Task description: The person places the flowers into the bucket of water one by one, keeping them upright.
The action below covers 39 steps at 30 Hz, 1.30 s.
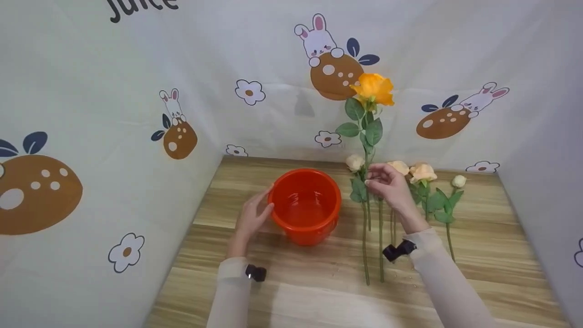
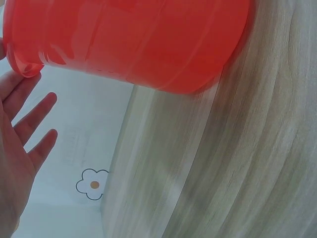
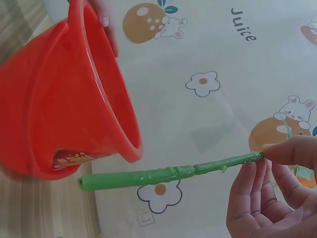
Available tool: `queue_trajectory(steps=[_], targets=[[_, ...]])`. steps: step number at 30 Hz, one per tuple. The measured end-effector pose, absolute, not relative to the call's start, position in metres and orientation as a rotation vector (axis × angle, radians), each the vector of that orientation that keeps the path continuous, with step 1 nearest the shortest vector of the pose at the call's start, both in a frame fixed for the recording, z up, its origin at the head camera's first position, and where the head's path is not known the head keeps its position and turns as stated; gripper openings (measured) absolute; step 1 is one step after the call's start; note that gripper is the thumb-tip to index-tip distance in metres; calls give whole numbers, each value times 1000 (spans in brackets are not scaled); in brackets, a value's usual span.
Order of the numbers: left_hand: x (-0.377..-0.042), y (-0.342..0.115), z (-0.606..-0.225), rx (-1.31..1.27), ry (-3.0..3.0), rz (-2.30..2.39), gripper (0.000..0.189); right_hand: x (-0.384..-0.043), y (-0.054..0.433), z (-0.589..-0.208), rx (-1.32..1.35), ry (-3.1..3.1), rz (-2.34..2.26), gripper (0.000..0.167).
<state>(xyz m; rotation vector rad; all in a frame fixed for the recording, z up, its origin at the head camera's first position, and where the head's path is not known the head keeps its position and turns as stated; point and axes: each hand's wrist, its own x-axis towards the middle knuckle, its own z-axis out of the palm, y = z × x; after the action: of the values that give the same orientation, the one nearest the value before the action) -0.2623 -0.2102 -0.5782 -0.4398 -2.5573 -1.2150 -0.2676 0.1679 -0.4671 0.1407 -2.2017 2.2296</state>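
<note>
A pale printed sheet (image 1: 273, 123) backs the wooden bench (image 1: 296, 273); on it a red bucket (image 1: 312, 236) stands upright, its mouth showing glossy inner walls and glints at the bottom; right of it rises a long-stemmed orange rose (image 1: 374, 89), apart from the bucket, its stem pinched between thumb and fingers of the right hand (image 1: 394, 187); the left hand (image 1: 250, 216) touches the bucket's rim, fingers released and spread; two peach roses (image 1: 422, 172) lie further right, one partly behind the right hand; a cream rose (image 1: 355, 162) sits beside the held stem, which partly crosses it; a small white bud (image 1: 459, 181) lies farthest right.
</note>
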Motion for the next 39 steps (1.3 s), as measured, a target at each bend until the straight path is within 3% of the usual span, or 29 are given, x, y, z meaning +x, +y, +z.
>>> queue_trajectory(steps=[39], targets=[[-262,-211,-578,-398,-2609,-1232,51,-274,121,-449,262,-2157,2267,31]])
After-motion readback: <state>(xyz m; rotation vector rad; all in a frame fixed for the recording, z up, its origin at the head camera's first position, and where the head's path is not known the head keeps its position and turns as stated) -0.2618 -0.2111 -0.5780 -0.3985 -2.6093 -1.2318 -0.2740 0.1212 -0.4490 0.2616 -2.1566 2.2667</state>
